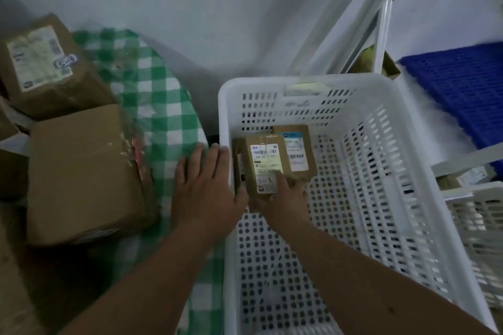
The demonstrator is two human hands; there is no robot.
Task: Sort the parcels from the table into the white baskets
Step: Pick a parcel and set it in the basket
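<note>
While the left hand [206, 185] is resting flat and open on the white slotted plastic basket [402, 171] rim, the right hand [283, 198] is pinching the small brown labelled cardboard parcel [265, 166] by its near end inside the basket, probably light, stiff, easy to grip at edges.

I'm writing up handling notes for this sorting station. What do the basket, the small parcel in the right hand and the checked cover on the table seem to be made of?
White basket: moulded plastic, smooth, by its perforated walls and floor. Small parcel held by the right hand: brown cardboard, matt, with a paper label and probably clear tape. Green checked cloth: looks like woven fabric; it drapes and folds.
</note>
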